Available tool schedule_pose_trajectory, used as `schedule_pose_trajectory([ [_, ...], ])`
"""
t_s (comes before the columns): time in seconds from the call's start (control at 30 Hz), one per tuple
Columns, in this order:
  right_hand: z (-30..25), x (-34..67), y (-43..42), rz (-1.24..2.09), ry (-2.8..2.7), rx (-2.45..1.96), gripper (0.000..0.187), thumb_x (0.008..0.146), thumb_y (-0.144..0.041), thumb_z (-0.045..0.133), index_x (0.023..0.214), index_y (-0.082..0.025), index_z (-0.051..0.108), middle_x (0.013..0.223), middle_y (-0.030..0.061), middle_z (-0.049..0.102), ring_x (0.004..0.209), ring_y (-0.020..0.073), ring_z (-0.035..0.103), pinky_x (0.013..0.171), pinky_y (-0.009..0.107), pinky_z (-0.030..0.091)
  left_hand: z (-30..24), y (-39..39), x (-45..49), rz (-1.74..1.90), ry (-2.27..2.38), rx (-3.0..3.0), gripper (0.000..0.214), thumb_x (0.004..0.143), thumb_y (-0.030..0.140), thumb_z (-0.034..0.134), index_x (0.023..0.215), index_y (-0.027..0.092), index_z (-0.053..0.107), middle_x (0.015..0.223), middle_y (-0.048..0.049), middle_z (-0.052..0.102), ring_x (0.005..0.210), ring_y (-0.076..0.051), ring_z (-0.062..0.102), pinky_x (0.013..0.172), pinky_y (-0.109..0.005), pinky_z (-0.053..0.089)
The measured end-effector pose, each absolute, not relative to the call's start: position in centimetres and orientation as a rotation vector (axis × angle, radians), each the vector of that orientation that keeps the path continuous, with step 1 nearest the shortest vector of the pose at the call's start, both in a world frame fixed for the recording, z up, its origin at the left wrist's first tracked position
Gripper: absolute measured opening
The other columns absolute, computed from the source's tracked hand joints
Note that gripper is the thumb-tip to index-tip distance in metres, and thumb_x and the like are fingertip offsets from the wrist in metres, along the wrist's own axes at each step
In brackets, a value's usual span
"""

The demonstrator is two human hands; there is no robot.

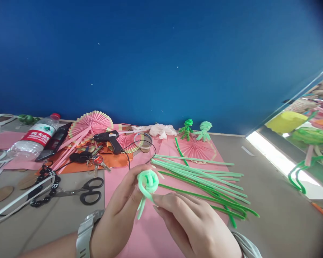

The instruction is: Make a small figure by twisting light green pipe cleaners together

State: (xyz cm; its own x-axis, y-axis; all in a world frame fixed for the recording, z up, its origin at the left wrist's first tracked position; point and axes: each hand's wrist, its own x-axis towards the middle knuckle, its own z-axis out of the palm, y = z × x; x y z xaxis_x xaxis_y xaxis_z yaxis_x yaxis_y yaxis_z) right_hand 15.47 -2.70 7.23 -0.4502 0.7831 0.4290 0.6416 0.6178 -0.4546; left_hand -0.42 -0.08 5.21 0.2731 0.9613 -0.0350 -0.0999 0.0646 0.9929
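A light green pipe cleaner (148, 181), wound into a round coil with ends trailing below, is held up over the pink paper (145, 236). My left hand (121, 211), with a watch on its wrist, grips the coil between thumb and fingers. Thumb and forefinger of my right hand (191, 222) pinch a strand at the coil's lower right edge. Loose light green pipe cleaners (201, 175) and darker green pipe cleaners (220, 202) lie just beyond my right hand. At the back stand two small twisted figures, one dark green (187, 129) and one pale green (204, 131).
To the left lie black-handled scissors (90, 191), a beaded bracelet (44, 193), keys (98, 161), a glue gun (110, 139) and a plastic bottle (39, 136). Pink pleated paper fans (91, 125) rest near the blue wall (161, 64). A tape roll (143, 141) sits behind my hands.
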Motion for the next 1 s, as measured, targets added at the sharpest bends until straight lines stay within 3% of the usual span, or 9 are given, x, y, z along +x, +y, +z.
schedule_pose_trajectory([
  [0.2, 8.4, 15.9, -2.4, 0.705, -2.066, -1.254, 0.012, 0.084, -0.011, 0.045, 0.086, -0.022, 0.048, 0.066, -0.0053, 0.058, 0.052, 0.0073, 0.051, 0.049, 0.017, 0.039, 5.0, -0.2, -0.5, 1.052, 0.904, 1.169, 0.021, 0.089, 0.03, 0.04, 0.109, 0.029, 0.049, 0.117, -0.001, 0.054, 0.097, -0.015, 0.052, 0.085, -0.025, 0.042],
  [0.43, 9.0, 17.0, -1.7, 0.802, -1.985, -1.411, 0.011, 0.084, -0.014, 0.045, 0.082, -0.024, 0.049, 0.06, -0.0072, 0.049, 0.048, 0.0071, 0.041, 0.044, 0.017, 0.032, 4.7, 0.2, -0.5, 1.087, 0.94, 1.166, 0.022, 0.089, 0.033, 0.04, 0.108, 0.029, 0.05, 0.099, -0.002, 0.058, 0.085, -0.015, 0.052, 0.075, -0.024, 0.045],
  [0.67, 9.3, 17.3, -1.1, 0.852, -2.027, -1.487, 0.012, 0.085, -0.015, 0.044, 0.078, -0.023, 0.049, 0.059, -0.0082, 0.047, 0.049, 0.0069, 0.038, 0.046, 0.017, 0.03, 4.8, 0.2, -0.5, 1.018, 0.973, 1.24, 0.028, 0.089, 0.035, 0.04, 0.115, 0.029, 0.047, 0.118, -0.002, 0.053, 0.101, -0.018, 0.05, 0.086, -0.026, 0.043],
  [0.83, 9.5, 17.2, -1.4, 0.829, -2.032, -1.501, 0.012, 0.084, -0.015, 0.044, 0.078, -0.023, 0.05, 0.058, -0.008, 0.049, 0.047, 0.0073, 0.038, 0.045, 0.017, 0.031, 4.7, -0.1, -0.6, 0.985, 0.977, 1.247, 0.037, 0.09, 0.04, 0.031, 0.12, 0.025, 0.047, 0.129, -0.0025, 0.045, 0.123, -0.02, 0.034, 0.101, -0.029, 0.032],
  [1.0, 9.3, 16.9, -1.5, 0.81, -2.041, -1.451, 0.009, 0.083, -0.015, 0.047, 0.079, -0.023, 0.051, 0.06, -0.006, 0.053, 0.049, 0.0082, 0.044, 0.047, 0.018, 0.034, 4.4, -0.5, -0.8, 0.945, 0.993, 1.333, 0.034, 0.09, 0.039, 0.032, 0.12, 0.029, 0.043, 0.12, -0.0015, 0.048, 0.112, -0.018, 0.041, 0.097, -0.025, 0.033],
])
